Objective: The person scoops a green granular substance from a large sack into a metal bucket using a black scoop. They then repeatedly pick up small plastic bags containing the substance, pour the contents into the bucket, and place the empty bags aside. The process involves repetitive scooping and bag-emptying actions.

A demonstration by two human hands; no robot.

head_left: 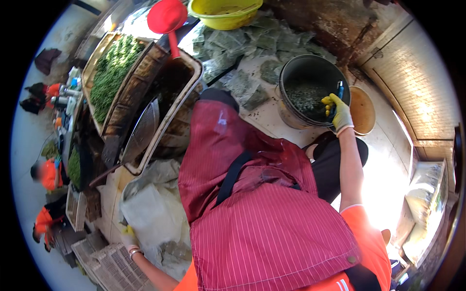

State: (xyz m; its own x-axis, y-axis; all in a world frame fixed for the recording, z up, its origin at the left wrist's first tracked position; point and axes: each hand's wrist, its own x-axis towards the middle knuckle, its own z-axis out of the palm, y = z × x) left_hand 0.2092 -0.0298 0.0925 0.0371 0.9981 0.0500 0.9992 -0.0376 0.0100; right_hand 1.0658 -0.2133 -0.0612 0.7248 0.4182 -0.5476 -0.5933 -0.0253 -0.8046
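My right hand [341, 112], in a white glove with yellow-coated fingers, is at the right rim of a dark bucket [287, 105]. It grips a slim blue-handled tool [340, 89]; its working end is hidden. Wet, dark green flecked material [307, 96] lies inside the bucket. My left hand [129, 237], gloved alike, is low on the left at the edge of a white plastic sack [154, 211]. Its fingers are too small and partly hidden to show whether they hold the sack. My red striped apron [269, 225] covers my lap.
Clear packets [251, 40] of green matter cover the floor ahead, beside a yellow basin [227, 16]. A red ladle [167, 16] and a mesh strainer [142, 131] rest at a dark-liquid trough [198, 69]. Green produce [113, 76] fills a tray. Other people [49, 174] are leftward.
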